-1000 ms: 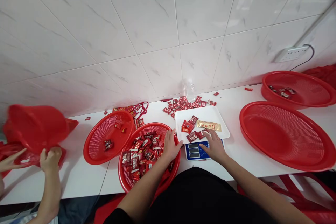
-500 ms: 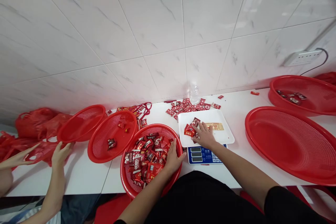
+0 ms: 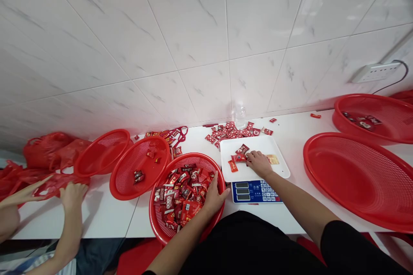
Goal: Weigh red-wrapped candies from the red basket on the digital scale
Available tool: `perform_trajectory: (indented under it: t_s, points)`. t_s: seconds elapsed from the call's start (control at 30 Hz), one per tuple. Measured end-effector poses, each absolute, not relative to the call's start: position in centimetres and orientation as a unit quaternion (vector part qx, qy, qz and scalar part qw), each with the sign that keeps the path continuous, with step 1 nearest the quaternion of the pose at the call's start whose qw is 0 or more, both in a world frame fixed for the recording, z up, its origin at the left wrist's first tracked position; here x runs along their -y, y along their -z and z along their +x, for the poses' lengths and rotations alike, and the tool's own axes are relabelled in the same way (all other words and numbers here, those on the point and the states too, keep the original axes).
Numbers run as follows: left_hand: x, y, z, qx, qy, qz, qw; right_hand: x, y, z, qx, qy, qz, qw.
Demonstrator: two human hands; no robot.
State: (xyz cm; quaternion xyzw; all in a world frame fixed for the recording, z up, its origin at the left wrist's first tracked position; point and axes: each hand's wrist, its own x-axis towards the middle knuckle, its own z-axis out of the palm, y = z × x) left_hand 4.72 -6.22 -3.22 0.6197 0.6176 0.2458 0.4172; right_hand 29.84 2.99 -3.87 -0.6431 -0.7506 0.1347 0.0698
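Observation:
My left hand [image 3: 214, 197] rests over the right rim of a red basket [image 3: 155, 222] full of wrapped sweets [image 3: 185, 193], its fingers spread apart. On the white tray [image 3: 280, 169] of a blue scale [image 3: 256, 191], my right hand [image 3: 259, 163] has its fingers curled together at some red packets [image 3: 239, 157]; what they grip is hidden. A gold packet [image 3: 273, 159] lies partly behind that hand. One small red packet [image 3: 232, 166] sits just left of the others.
Two red baskets [image 3: 129, 167] [image 3: 101, 152] stand left, two more [image 3: 351, 176] [image 3: 371, 116] right. Small packets [image 3: 230, 131] and a clear bottle [image 3: 239, 116] are by the wall. Another person's hands [image 3: 73, 193] hold a red bag [image 3: 53, 185] at far left.
My right hand has shifted right on the tray and its fingers have drawn in. The packets there are spread differently, and more of the gold one is covered. The other person's hand has closed on the bag.

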Motion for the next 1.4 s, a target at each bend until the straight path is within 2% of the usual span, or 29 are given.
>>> perform_trajectory:
  t_s: [0.17,0.4,0.63,0.73,0.87,0.97,1.1,1.17,1.3,1.4]
  points:
    - [6.3,3.4,4.6,-0.616,-0.252,0.618,0.419,-3.2,3.8,30.5,0.737,-0.147,-0.655,0.085]
    - [6.4,3.1,4.8,-0.618,-0.256,0.614,0.419,-2.7,2.5,32.5,0.707,-0.134,-0.677,0.152]
    - [6.3,2.9,4.9,-0.617,-0.265,0.604,0.429,-0.7,0.7,41.5,0.592,-0.103,-0.755,0.263]
    - [6.3,3.1,4.9,-0.617,-0.272,0.602,0.428,1.5,1.3,47.2,0.526,-0.099,-0.809,0.243]
    - [6.3,3.2,4.9,-0.619,-0.273,0.597,0.43,4.8,3.9,53.0,0.454,-0.15,-0.867,0.141]
    - [6.3,3.2,4.9,-0.623,-0.268,0.593,0.435,5.4,5.9,54.2,0.426,-0.095,-0.893,0.107]
    - [6.4,3.0,4.9,-0.619,-0.265,0.596,0.438,2.5,6.0,50.1,0.504,-0.01,-0.851,0.149]
    - [6.5,2.8,4.8,-0.617,-0.269,0.593,0.441,0.2,5.2,45.8,0.574,-0.005,-0.804,0.154]
    - [6.5,2.7,4.8,-0.614,-0.274,0.589,0.448,-3.7,3.7,35.7,0.693,-0.111,-0.699,0.138]
    - [6.6,2.7,4.8,-0.612,-0.274,0.593,0.447,-5.2,3.2,29.5,0.704,-0.209,-0.671,0.099]
